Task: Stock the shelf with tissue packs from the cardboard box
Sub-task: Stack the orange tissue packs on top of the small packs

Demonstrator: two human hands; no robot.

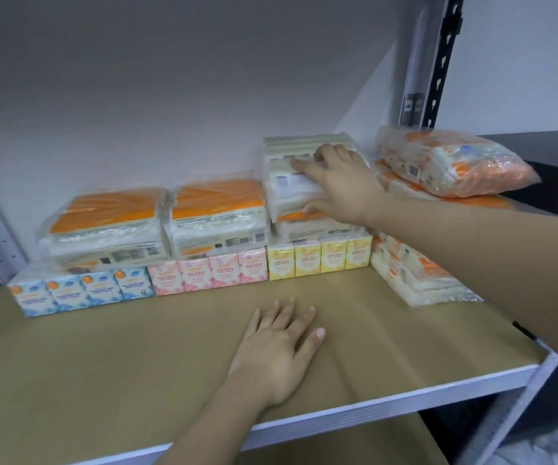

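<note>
1. Tissue pack [291,182], wrapped in clear film, sits on top of the back stack on the shelf [388,380], above the yellow mini packs [319,258].
2. Right hand [341,182] holds it in place: fingers spread over the front face, thumb tucked under the lower edge, a loose grip closed on the pack.
3. Left hand [277,354] lies flat on the brown shelf liner, fingers apart and holding nothing, seemingly as a brace.
4. Judged from this, the step is seating the pack square. A push straight back until it is flush with the orange packs [157,219] alongside should do it.
5. Slick film may let it slide off the pack beneath, so easing the hand away slowly looks wise.
6. Loose bag [452,162] to the right leans close; the pack should stay off it.
7. Cardboard box is out of view.
</note>
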